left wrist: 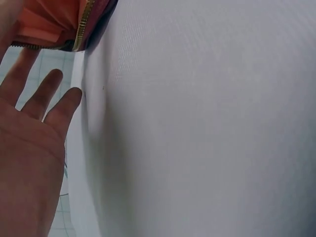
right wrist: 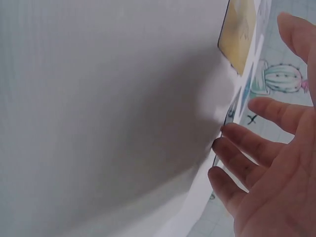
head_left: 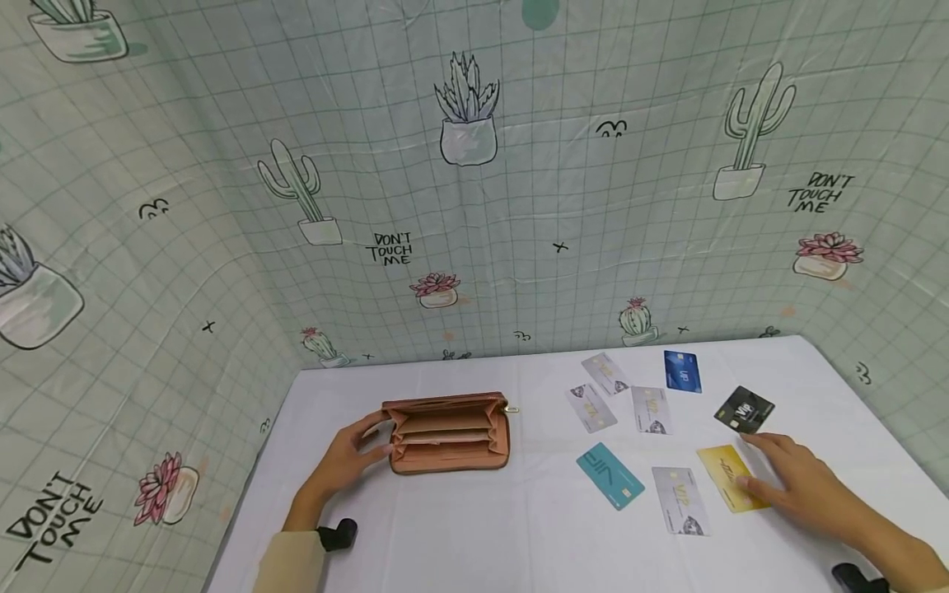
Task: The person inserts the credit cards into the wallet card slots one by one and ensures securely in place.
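A brown zip wallet (head_left: 449,461) stands with its mouth spread, showing its inner compartments. My left hand (head_left: 348,457) holds it by its left end, thumb at the front edge and fingers at the back corner. In the left wrist view the wallet's zipped edge (left wrist: 81,24) shows between thumb and index finger, the other fingers extended. My right hand (head_left: 804,486) reaches over the cards on the right, its thumb overlapping the yellow card (head_left: 722,473). Its fingertips are at the lower edge of the black VIP card (head_left: 744,409). In the right wrist view, its fingers are spread with nothing between them.
Left of the right hand lie a silver card (head_left: 680,498) and a teal card (head_left: 610,476). Farther back are several more silver cards (head_left: 652,410) and a blue card (head_left: 682,371). A white cloth (head_left: 474,535) covers the table; a cactus-print curtain (head_left: 519,206) hangs behind.
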`<state>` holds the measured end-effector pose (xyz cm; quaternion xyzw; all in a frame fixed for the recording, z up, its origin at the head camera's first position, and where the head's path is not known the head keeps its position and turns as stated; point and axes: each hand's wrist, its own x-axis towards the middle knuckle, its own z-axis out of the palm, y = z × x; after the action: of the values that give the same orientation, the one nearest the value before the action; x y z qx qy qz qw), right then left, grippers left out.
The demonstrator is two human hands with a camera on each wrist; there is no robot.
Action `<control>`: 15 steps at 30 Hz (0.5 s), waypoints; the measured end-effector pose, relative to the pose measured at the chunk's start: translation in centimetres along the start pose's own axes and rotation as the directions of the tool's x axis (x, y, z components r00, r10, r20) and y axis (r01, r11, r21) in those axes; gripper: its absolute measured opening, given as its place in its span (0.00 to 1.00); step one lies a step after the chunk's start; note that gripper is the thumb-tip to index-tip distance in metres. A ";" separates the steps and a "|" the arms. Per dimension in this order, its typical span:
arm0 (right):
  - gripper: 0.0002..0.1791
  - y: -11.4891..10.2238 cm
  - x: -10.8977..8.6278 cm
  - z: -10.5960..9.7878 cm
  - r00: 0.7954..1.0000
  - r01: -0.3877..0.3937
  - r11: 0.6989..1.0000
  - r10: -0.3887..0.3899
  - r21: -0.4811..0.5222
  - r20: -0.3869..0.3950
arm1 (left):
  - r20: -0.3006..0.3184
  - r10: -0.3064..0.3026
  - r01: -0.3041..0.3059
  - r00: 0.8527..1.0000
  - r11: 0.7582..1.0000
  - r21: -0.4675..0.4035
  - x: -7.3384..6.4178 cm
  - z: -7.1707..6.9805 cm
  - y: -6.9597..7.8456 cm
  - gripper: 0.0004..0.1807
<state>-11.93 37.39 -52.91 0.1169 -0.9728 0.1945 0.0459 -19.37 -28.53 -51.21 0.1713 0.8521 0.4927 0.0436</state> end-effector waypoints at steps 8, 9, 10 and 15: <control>0.37 -1.0 -0.3 0.7 0.999 0.006 0.999 -0.005 0.034 -0.031 | -0.007 -0.015 0.014 1.000 0.990 -0.141 0.6 0.6 -0.3 0.38; 0.37 -1.1 -0.3 0.8 0.999 0.006 0.999 -0.005 0.036 -0.037 | -0.006 -0.012 0.011 1.000 0.989 -0.149 0.6 0.7 -0.3 0.39; 0.37 -1.2 -0.4 0.8 0.999 0.003 0.999 -0.002 0.041 -0.038 | -0.005 -0.009 0.008 1.000 0.988 -0.157 0.6 0.7 -0.3 0.40; 0.38 -1.9 -0.4 1.2 0.999 -0.010 0.998 0.013 0.055 -0.048 | 0.006 0.004 -0.003 1.000 0.982 -0.189 0.7 0.9 -0.3 0.43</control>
<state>-11.16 35.32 -53.37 0.1078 -0.9665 0.2238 0.0648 -19.89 -27.73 -51.86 0.1693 0.8010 0.5709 0.0614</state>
